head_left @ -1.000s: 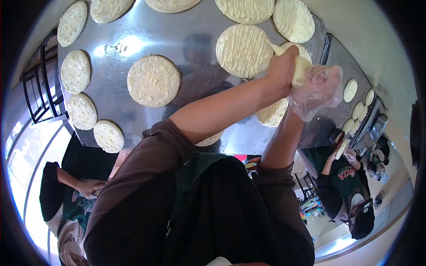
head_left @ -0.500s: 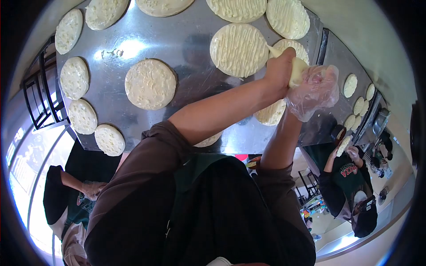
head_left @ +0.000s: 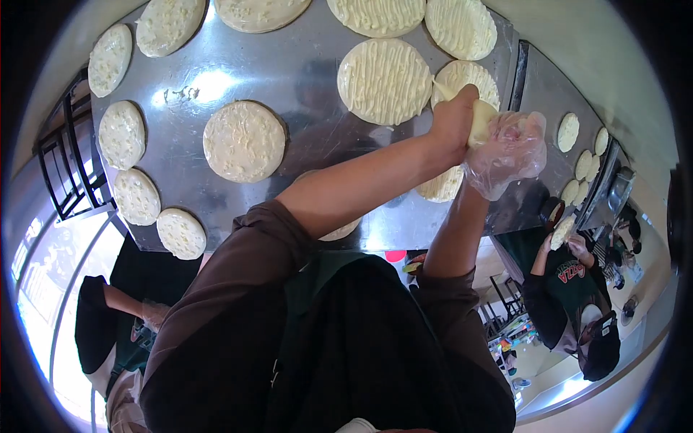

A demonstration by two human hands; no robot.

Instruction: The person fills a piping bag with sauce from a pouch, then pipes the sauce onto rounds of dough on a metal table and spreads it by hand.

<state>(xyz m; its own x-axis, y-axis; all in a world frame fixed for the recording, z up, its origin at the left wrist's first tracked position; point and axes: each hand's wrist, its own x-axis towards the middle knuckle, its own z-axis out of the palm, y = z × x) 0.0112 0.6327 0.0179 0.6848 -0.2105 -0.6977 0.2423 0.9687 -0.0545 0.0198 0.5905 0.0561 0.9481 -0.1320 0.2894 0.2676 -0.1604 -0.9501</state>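
Observation:
A piping bag (head_left: 481, 124) full of pale yellow cream is held in both my hands, its narrow tip pointing up and left. Bare, my left hand (head_left: 456, 124) wraps round the front of the bag near the tip. My right hand (head_left: 507, 149), in a clear plastic glove, grips the rear end. The tip is beside the right edge of a round dough base (head_left: 385, 81) covered in wavy cream lines. Another striped base (head_left: 473, 78) lies partly behind the tip and my left hand. Below my hands, a further base (head_left: 440, 186) is partly hidden by my arms.
Dough bases with scattered crumbly topping, such as this one (head_left: 245, 141), lie on the metal table (head_left: 310, 86). Several small rounds are on the right-hand counter (head_left: 552, 94). One co-worker (head_left: 577, 289) at right holds a round; another person (head_left: 119, 317) stands at left.
The view has shifted slightly. Both hands keep their grip on the piping bag, with its tip still near the striped base's right edge. The co-worker at right has moved a little lower in view.

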